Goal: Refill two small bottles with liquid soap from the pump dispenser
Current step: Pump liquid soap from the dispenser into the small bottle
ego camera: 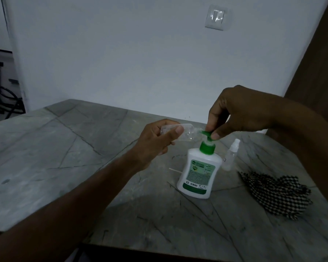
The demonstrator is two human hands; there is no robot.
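Soap is about to go into the first small bottle (175, 133), judging by how things are held: this looks like the filling step, with nothing visibly inside the bottle yet.

Going from the left, the left hand (155, 142) is closed around that clear plastic bottle, thumb across its side, holding it nearly on its side in the air above the counter (64, 148). The bottle is thin-walled and see-through, and its open mouth points right, at or just against the green nozzle of the pump dispenser (199, 171). I cannot tell whether mouth and nozzle actually touch.

The dispenser stands upright near the middle of the counter, somewhat toward the right edge: a white, smooth, rounded plastic body with a green collar, a green pump head and a green-and-white label. A thin pale stick lies on the counter just left of its base.

The right hand (235, 114) comes down from above, thumb and fingertips pinched on the pump head, and carries nothing else. The next move, as I judge it, is a slow press while the left hand keeps the bottle's narrow mouth under the spout; a slip would put soap on the stone.

Just right of the dispenser stands the second small bottle (230, 157), slim, translucent, with a white spray top on, untouched. Nearer the right edge lies a crumpled black-and-white checked cloth (276, 193). The counter is grey stone with dark veins, matte.
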